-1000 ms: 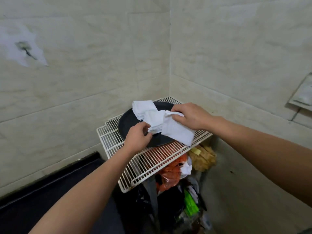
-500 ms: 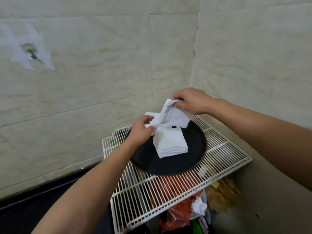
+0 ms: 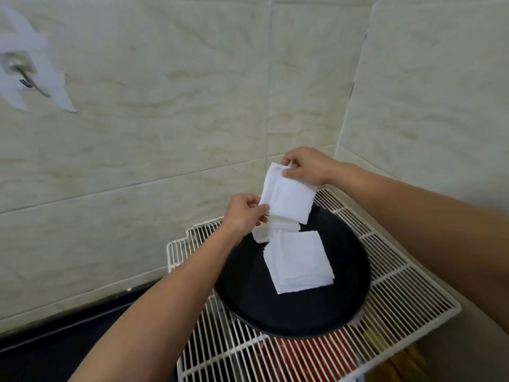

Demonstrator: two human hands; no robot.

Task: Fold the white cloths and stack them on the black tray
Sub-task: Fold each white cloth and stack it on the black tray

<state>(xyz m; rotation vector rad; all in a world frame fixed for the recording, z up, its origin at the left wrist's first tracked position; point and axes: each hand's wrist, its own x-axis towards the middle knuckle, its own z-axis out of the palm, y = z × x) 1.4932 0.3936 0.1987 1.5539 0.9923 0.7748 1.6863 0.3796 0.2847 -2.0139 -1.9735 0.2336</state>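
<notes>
Right hand (image 3: 305, 166) pinches the top corner of the white cloth (image 3: 286, 199) mid-frame, left hand (image 3: 242, 213) its lower edge; light and limp, it probably handles best by corners.

- held cloth (image 3: 286, 197): plain white
- folded stack (image 3: 298, 261): white
- tray (image 3: 248, 299): black
- wire rack (image 3: 399, 293): white
- wall tiles (image 3: 192, 106): cream, faint beige veins

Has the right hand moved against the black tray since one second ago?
Yes. The right hand rose from the right side of the black tray to above its far rim, lifting the white cloth.
</notes>
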